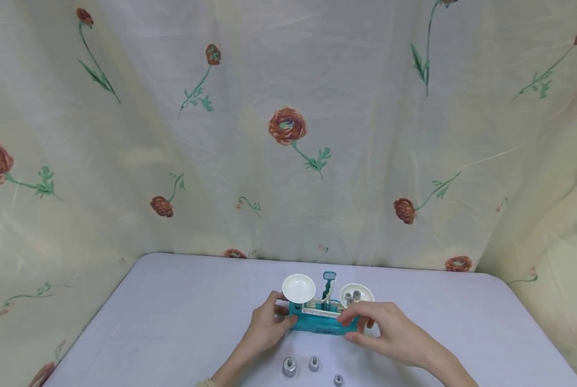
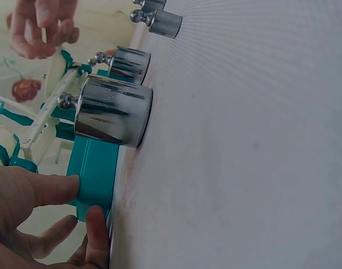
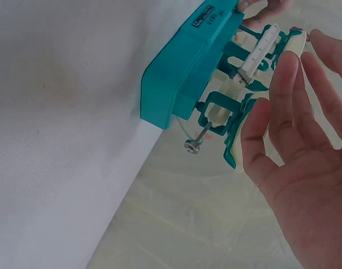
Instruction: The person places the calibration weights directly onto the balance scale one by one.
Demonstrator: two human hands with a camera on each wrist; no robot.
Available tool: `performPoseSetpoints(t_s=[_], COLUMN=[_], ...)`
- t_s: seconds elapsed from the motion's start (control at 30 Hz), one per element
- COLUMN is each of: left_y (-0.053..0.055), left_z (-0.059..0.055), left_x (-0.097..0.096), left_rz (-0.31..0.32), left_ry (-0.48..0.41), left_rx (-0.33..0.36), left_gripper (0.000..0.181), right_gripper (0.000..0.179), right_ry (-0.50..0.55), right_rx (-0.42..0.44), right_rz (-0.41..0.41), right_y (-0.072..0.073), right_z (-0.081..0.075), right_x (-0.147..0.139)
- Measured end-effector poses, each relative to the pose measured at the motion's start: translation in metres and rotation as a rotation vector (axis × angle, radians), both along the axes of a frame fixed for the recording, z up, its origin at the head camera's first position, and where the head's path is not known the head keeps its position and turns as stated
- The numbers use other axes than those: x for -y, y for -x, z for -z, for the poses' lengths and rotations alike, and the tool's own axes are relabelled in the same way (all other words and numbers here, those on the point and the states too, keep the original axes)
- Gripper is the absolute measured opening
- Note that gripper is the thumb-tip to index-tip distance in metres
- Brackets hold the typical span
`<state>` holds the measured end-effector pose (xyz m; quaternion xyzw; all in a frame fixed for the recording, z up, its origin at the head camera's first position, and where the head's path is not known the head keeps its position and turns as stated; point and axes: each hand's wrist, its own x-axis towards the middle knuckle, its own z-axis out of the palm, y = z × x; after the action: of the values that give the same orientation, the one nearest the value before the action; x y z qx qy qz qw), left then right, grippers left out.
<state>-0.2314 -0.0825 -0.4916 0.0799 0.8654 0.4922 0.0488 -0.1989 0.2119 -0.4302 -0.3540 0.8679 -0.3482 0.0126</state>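
A teal balance scale (image 1: 317, 323) with a graduated white beam (image 3: 259, 53) stands on the table. My left hand (image 1: 268, 325) grips the left end of its base, thumb and fingers about the corner in the left wrist view. The left white pan (image 1: 299, 288) holds nothing; a few small metal weights (image 1: 357, 294) sit in the right pan (image 1: 367, 293). My right hand (image 1: 390, 329) hovers by the beam's right end, below that pan, its fingers loosely bent with nothing between them. A silver adjusting nut (image 3: 192, 147) sticks out from the scale's right end.
In front of the scale, a large knobbed weight (image 1: 290, 367), a medium weight (image 1: 314, 364) and a small weight (image 1: 338, 380) stand upright on the pale table (image 1: 196, 301). A flowered curtain (image 1: 346, 161) hangs behind the table and along its sides.
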Motion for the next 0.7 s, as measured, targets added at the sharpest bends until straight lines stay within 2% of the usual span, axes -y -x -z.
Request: performPoseSetpoints(t_s=[0.37, 0.6, 0.7], left_y=[0.0007, 0.0007, 0.0003], left_z=[-0.001, -0.0002, 0.0], left_x=[-0.001, 0.0, 0.0004], left_rz=[-0.003, 0.002, 0.002], left_ry=[0.0, -0.003, -0.004], left_rx=[0.009, 0.01, 0.009], left_gripper=[0.044, 0.044, 0.044], right_gripper=[0.019, 0.022, 0.022], right_ry=[-0.015, -0.03, -0.034], right_rx=[0.03, 0.108, 0.108], right_rz=[-0.025, -0.045, -0.067], right_y=[-0.003, -0.004, -0.0034], right_z=[-0.0011, -0.002, -0.0002], right_x=[0.001, 0.0009, 0.0011])
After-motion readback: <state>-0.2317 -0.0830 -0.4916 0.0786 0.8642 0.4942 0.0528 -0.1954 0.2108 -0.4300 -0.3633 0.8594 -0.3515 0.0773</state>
